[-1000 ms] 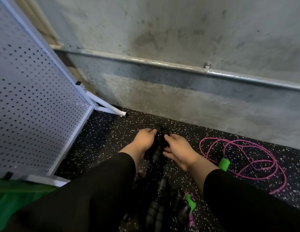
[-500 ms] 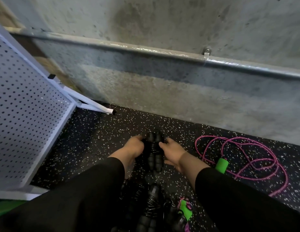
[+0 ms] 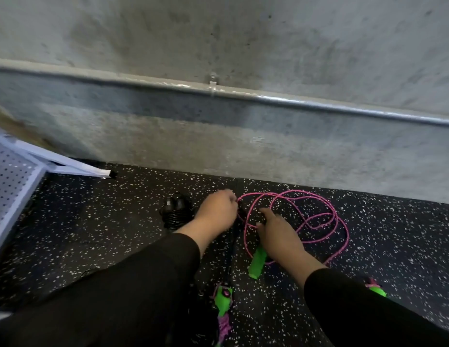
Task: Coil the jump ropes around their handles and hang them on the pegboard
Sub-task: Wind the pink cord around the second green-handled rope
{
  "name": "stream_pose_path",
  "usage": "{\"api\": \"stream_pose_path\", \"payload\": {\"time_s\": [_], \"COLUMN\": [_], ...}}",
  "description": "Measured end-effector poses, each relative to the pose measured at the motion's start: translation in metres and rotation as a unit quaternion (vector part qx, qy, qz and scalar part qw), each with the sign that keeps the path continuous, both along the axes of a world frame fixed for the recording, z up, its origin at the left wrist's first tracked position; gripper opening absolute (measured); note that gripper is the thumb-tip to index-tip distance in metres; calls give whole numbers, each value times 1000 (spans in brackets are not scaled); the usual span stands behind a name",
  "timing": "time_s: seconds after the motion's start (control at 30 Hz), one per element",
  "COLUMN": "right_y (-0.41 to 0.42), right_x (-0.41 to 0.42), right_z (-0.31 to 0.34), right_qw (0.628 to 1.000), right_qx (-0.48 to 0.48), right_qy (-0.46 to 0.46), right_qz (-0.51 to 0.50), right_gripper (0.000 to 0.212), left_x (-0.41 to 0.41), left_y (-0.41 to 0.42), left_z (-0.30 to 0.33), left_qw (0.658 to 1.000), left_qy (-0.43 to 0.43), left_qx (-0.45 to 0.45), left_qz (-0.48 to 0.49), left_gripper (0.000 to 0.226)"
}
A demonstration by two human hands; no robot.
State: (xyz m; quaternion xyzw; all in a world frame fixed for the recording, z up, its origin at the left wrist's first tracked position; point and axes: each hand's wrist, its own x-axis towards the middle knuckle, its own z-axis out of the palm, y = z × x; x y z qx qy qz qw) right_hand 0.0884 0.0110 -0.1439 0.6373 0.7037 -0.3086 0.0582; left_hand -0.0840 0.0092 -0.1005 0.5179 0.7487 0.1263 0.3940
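Both hands have let go of the coiled black jump rope bundle (image 3: 177, 213), which now sits on the speckled black rubber floor (image 3: 93, 221) just left of the left hand (image 3: 214, 213), and they have swung right onto the loose pink braided jump rope (image 3: 306, 219).

So one rope looks wound around its handles but not hung; the white perforated metal pegboard (image 3: 10, 176) stands well off to the left with no rope on the part in view. The pink one is a sprawl of loops, wholly uncoiled, and more green-and-pink handles (image 3: 223, 300) lie nearer the body, so by my reckoning most of the job is still ahead.

The left hand has its fingers curled at the near-left edge of the pink loops, seemingly pinching the cord, though the contact is hidden. The right hand (image 3: 278, 234) reaches down among the loops, fingers bent over a strand; the bright green cylindrical foam handle (image 3: 257, 262) pokes out from beneath its wrist, touching or just under it, I cannot tell which.
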Motion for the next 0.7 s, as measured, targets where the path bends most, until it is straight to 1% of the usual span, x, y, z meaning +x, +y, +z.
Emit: {"api": "stream_pose_path", "payload": {"time_s": [0.1, 0.13, 0.23, 0.33, 0.4, 0.43, 0.5, 0.53, 0.6, 0.7], "right_y": [-4, -5, -4, -4, -5, -6, -8, -9, -10, -13], "right_x": [30, 37, 51, 57, 61, 65, 77, 86, 109, 150], "right_z": [-12, -15, -22, -26, -28, -26, -24, -23, -25, -28], "right_qw": [995, 994, 994, 985, 986, 991, 998, 996, 993, 993], "right_qx": [-49, -57, -80, -137, -140, -109, -22, 5, 12, 2], "right_qy": [-61, -58, -11, -21, -6, 12, 56, 61, 38, -19], "right_qz": [64, 70, 72, 102, 95, 75, -23, -68, -108, -120], "right_gripper": [64, 66, 64, 65, 62, 55, 40, 34, 26, 26], "left_x": [38, 48, 74, 93, 101, 105, 110, 112, 117, 123], "left_y": [-1, -1, -4, -8, -12, -15, -23, -26, -30, -33], "left_z": [-16, -20, -33, -44, -54, -59, -66, -68, -72, -74], "left_qw": [997, 995, 983, 965, 957, 953, 949, 949, 952, 955], "left_qy": [21, 25, 26, 52, 64, 72, 102, 118, 128, 123], "left_qx": [-35, -51, -100, -144, -157, -164, -167, -159, -142, -129], "left_qz": [-69, -88, -153, -211, -237, -245, -249, -247, -238, -238], "left_gripper": [29, 31, 37, 43, 38, 36, 36, 37, 37, 37]}}
